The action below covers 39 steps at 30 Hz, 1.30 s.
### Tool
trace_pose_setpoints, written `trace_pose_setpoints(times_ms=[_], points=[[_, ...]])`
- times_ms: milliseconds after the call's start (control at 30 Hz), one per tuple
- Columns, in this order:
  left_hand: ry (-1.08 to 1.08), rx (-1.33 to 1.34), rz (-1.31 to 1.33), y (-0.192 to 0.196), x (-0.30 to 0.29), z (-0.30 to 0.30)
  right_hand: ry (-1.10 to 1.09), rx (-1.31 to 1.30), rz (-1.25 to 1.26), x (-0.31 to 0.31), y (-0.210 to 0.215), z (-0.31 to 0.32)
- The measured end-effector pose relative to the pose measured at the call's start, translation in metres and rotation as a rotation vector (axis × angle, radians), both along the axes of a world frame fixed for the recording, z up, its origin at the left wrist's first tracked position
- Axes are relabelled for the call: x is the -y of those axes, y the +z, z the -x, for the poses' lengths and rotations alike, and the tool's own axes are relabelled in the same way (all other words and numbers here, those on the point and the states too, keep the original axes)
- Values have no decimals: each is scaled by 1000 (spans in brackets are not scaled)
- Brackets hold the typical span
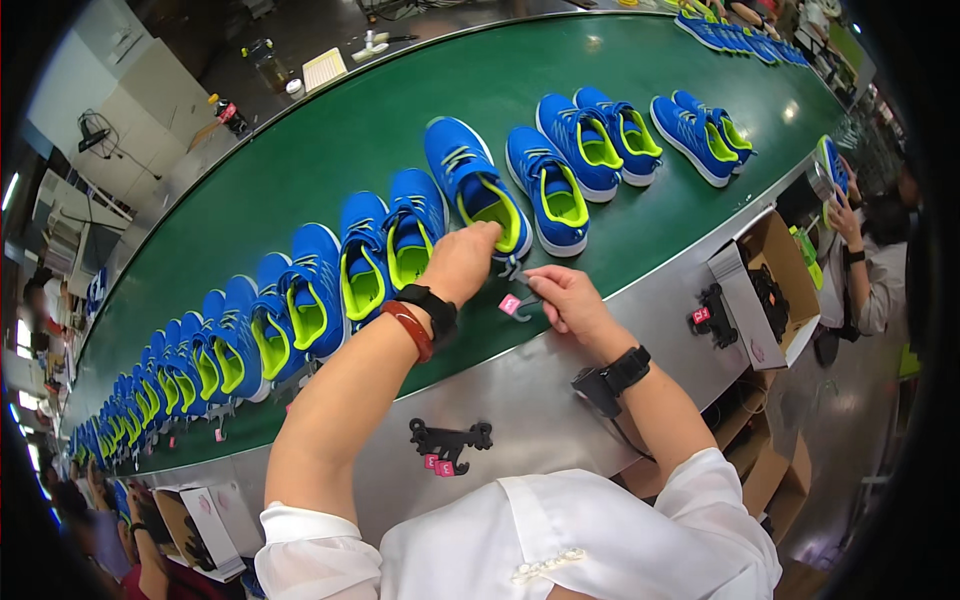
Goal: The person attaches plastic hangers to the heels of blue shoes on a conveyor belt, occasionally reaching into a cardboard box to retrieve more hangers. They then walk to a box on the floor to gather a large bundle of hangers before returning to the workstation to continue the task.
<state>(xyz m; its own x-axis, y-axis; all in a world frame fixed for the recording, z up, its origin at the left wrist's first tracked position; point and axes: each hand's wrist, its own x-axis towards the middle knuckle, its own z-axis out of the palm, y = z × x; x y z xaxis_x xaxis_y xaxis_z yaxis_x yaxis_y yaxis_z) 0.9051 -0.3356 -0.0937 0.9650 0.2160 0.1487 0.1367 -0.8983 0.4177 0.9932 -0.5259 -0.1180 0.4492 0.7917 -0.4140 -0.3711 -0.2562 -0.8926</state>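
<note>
Fingers and thumb of my left hand (465, 262) are closed on the heel collar of a blue sneaker (462, 150) with a lime-green lining. Just right of its heel, my right hand (574, 300) pinches a dark plastic shoe hanger (528, 306) carrying a small pink tag (510, 304). The hanger's upper end is at the sneaker's heel; whether it is hooked on, I cannot tell. Beside the held sneaker stands another blue sneaker (548, 185), apart from my hands. More hangers (450, 442) with pink tags lie on the metal ledge in front of me.
A green conveyor belt (330, 130) carries a long row of blue sneakers (230, 350) to the left and several more (700, 135) to the right. Another hanger (712, 315) lies near a cardboard box (795, 290) of black hangers. A co-worker's hand (845, 215) holds a shoe at far right.
</note>
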Motion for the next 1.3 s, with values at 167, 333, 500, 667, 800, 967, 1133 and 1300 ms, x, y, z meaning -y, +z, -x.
trace_pose_setpoints(times_ms=[167,333,500,667,800,967,1133,1300], points=[[-162,-150,-111,16,17,3,64,43,-33,-4,11,-16],[-181,-231,-213,20,15,8,9,601,-7,-7,31,-42],[-53,-225,-167,23,22,19,317,1383,-67,4,28,-87],[21,-238,-64,12,21,22,476,1370,-25,-16,27,-92],[66,-251,95,15,18,21,591,1580,-62,-33,41,-84],[100,-240,124,12,17,24,665,1741,-93,-45,48,-80],[120,-212,151,7,16,29,708,1812,-99,-51,53,-76],[139,-223,161,10,16,31,716,1783,-94,-52,53,-81]])
